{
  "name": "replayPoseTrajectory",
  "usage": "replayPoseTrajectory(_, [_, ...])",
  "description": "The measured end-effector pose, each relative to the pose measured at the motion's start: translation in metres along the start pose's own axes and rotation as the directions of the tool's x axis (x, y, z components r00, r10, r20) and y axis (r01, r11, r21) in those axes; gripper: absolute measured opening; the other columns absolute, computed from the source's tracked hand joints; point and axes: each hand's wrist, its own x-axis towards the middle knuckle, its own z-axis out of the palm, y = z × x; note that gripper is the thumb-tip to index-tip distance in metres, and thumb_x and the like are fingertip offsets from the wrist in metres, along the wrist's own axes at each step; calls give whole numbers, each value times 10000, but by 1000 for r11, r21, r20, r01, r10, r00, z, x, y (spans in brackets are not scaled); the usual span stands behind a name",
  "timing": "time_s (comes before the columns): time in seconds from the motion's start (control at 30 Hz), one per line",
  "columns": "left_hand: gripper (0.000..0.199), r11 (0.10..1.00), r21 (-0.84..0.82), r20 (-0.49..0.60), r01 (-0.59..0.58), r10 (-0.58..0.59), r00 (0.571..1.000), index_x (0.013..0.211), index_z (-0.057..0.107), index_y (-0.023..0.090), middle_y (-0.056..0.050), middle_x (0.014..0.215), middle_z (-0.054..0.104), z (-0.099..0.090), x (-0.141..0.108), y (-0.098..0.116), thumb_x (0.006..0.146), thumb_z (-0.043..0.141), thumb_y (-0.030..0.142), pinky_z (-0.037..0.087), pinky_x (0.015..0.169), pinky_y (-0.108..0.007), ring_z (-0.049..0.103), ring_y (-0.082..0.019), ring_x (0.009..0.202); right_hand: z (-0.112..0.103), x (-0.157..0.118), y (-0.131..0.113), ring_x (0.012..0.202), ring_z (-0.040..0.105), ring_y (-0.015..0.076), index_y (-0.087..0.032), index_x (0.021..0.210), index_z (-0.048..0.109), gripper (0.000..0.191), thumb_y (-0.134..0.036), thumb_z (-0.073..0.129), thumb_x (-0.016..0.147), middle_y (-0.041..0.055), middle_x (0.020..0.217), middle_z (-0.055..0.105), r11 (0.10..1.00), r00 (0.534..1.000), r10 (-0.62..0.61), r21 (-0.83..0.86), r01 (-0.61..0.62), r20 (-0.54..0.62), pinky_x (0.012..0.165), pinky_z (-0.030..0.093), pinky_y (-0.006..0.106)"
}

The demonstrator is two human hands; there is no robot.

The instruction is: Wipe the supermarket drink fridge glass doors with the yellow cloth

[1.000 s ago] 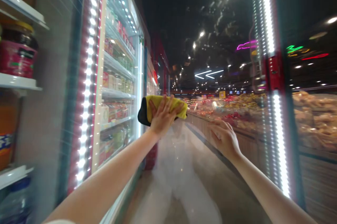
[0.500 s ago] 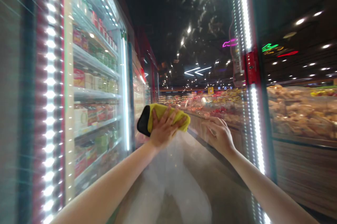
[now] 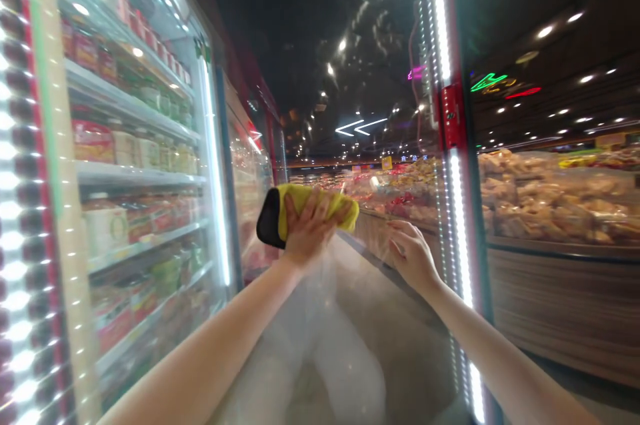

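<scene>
A folded yellow cleaning cloth with a black patch at its left end lies against the upright glass door. My left hand has its fingers laid over the cloth and holds it to the glass. To the right, my right hand is half curled, with the thumb apart from the fingers and nothing seen in it. Its fingertips are at the glass, though actual touch is hard to tell. Faint reflections and pale smears show on the door.
On the left stands a lit fridge with bottles and packs on several shelves. A bright LED strip runs along the door's right edge, near a red bracket. Beyond it are produce bins with a wooden front.
The view has swung right, so fridge, door edge and bins sit further left. Within the view, the cloth and both hands are slightly higher; my left hand still holds the cloth.
</scene>
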Motion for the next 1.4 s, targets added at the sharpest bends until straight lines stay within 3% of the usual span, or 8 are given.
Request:
replayPoseTrajectory(0.17, [536, 985, 40, -68, 169, -166, 984, 1530, 392, 437, -31, 1655, 336, 7, 36, 11, 1006, 474, 358, -18, 1222, -718, 180, -350, 1567, -7, 0, 12, 1074, 647, 272, -271, 1067, 774, 343, -126, 526, 880, 95, 1166, 692, 1000, 999, 29, 9, -28, -24, 951, 548, 480])
replayPoseTrajectory(0.37, [522, 938, -15, 77, -348, 348, 934, 1503, 423, 460, -15, 1595, 453, 31, -32, 27, 1001, 512, 347, -46, 1227, -699, 357, -304, 1504, -14, -4, 20, 1091, 648, 266, -263, 1092, 770, 374, -115, 498, 881, 96, 1174, 701, 998, 997, 56, 11, -55, -45, 960, 547, 487])
replayPoseTrajectory(0.47, [486, 944, -18, 42, -328, 329, 944, 1494, 439, 454, 11, 1607, 434, 26, 13, 20, 1032, 434, 301, -38, 1236, -686, 354, -280, 1508, -19, 4, 23, 1079, 652, 261, -277, 1089, 770, 374, -115, 509, 876, 89, 1161, 704, 998, 997, 54, 31, -52, -57, 958, 549, 486])
replayPoseTrajectory(0.63, [446, 999, 24, -126, 25, -22, 992, 1435, 551, 361, -84, 1630, 388, 22, 88, 22, 1015, 456, 244, -51, 1195, -753, 241, -351, 1549, -29, 9, 26, 1071, 658, 259, -282, 1078, 769, 350, -129, 518, 888, 89, 1165, 700, 996, 994, 70, 63, -65, -82, 949, 554, 484])
replayPoseTrajectory(0.9, [464, 904, -73, 48, -420, 424, 904, 1464, 494, 423, -28, 1614, 421, 39, 60, 49, 1020, 473, 292, -51, 1215, -715, 312, -291, 1530, -40, 0, 41, 1080, 666, 248, -287, 1087, 763, 310, -169, 530, 918, 80, 1162, 708, 992, 989, 100, 85, -92, -105, 933, 564, 451])
replayPoseTrajectory(1.1, [532, 1000, 13, -100, 0, 1, 995, 1521, 441, 365, -94, 1664, 314, 40, 156, 61, 1001, 473, 254, 19, 1211, -744, 181, -371, 1562, -45, 4, 53, 1068, 672, 246, -287, 1062, 765, 280, -200, 534, 929, 78, 1155, 714, 989, 983, 139, 60, -133, -116, 969, 556, 474])
replayPoseTrajectory(1.3, [540, 884, 22, 6, -467, 467, 884, 1515, 439, 380, -52, 1636, 380, 66, 72, 90, 1004, 468, 206, 101, 1261, -641, 285, -295, 1538, -54, -11, 64, 1057, 691, 237, -289, 1101, 760, 310, -190, 520, 932, 71, 1133, 735, 992, 980, 116, 70, -105, -165, 920, 584, 442])
replayPoseTrajectory(1.4, [536, 850, 3, -6, -526, 526, 850, 1504, 431, 432, -3, 1619, 407, 66, 72, 83, 1019, 442, 204, 38, 1274, -613, 364, -239, 1507, -60, -13, 75, 1074, 687, 246, -279, 1089, 769, 333, -173, 504, 917, 72, 1143, 736, 991, 978, 132, 36, -128, -159, 943, 576, 456])
